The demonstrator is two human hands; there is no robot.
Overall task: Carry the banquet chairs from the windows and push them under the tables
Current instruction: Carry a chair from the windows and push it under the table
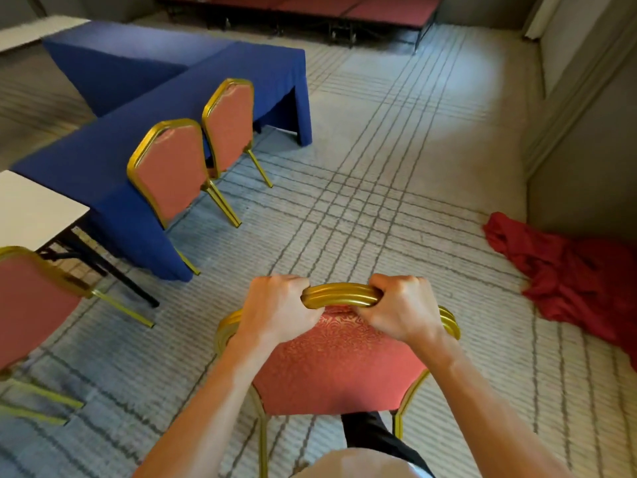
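from the head view, your left hand (275, 312) and right hand (400, 310) both curl tight round the gold top rail (336, 295) of the banquet chair (337, 367) directly in front of you. your knuckles are up and your fingers wrap over the far side of the rail. the hands sit close together near the rail's middle, with a short bare stretch of gold between them. the chair's red padded back hangs below your wrists and its gold legs run down toward the carpet (379, 167) (the feet are hidden, so you cannot tell whether they touch the floor).

the held chair is out on open carpet, well apart from the blue-clothed table (113, 160) ahead on your left. a near tucked chair (169, 174) and a far tucked chair (229, 127) stand at that table's edge, backs toward you. closer on the left, a white-topped table (31, 208) has a side chair (31, 305) just beside it. a heap of red cloth (568, 277) lies on the carpet by the wall on your right.
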